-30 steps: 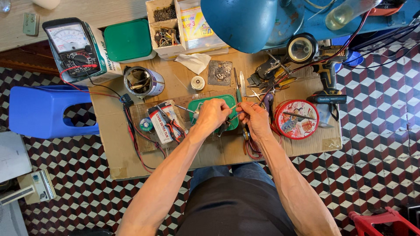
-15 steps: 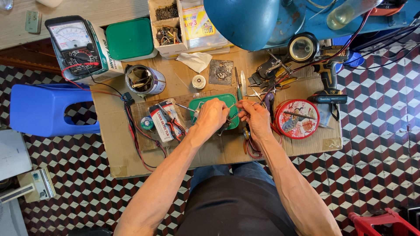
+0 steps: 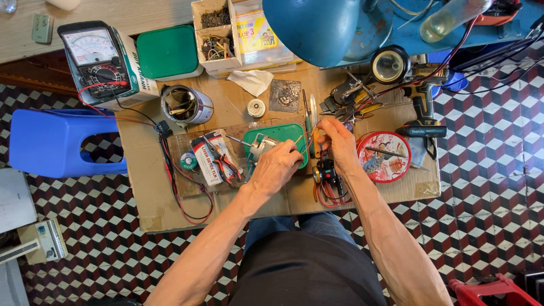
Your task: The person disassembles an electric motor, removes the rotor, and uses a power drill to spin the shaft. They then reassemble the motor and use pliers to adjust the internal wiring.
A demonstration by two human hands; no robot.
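— Near the tabletop's [image 3: 170,209] front edge, what do the hands do?
— Left hand [image 3: 276,168] grips a small metal part [image 3: 259,148] over the green tray [image 3: 286,136]. Right hand [image 3: 339,146] pinches a thin yellowish wire [image 3: 304,136] just beside it.
— Around them?
— Pliers [image 3: 222,161] left, red round tin [image 3: 385,157] right.

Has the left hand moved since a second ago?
No: the left hand sits at the same spot on the green tray, beside the red round tin.
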